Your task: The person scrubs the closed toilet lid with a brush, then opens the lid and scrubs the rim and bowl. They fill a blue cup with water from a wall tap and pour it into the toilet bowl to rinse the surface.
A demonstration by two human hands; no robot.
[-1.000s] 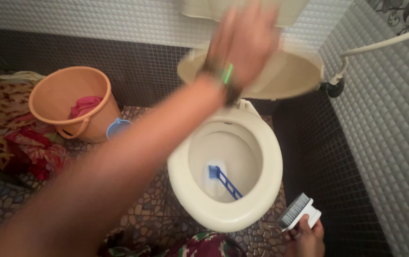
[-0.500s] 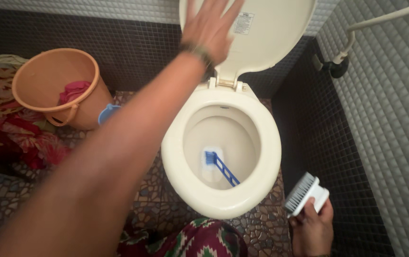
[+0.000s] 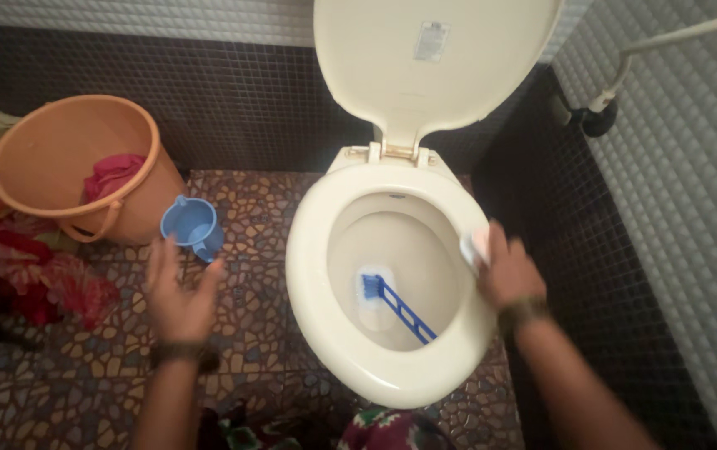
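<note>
Floor [image 3: 258, 333]: mosaic of irregular brown and tan stones with dark grout. Cream toilet [image 3: 317, 283] stands on it at centre right, lid raised against the wall. Orange bucket [image 3: 137, 200] stands at left holding pink cloth. Small blue mug [image 3: 192, 227] sits just beside the bucket. Red patterned fabric [image 3: 33, 275] lies at far left.
</note>
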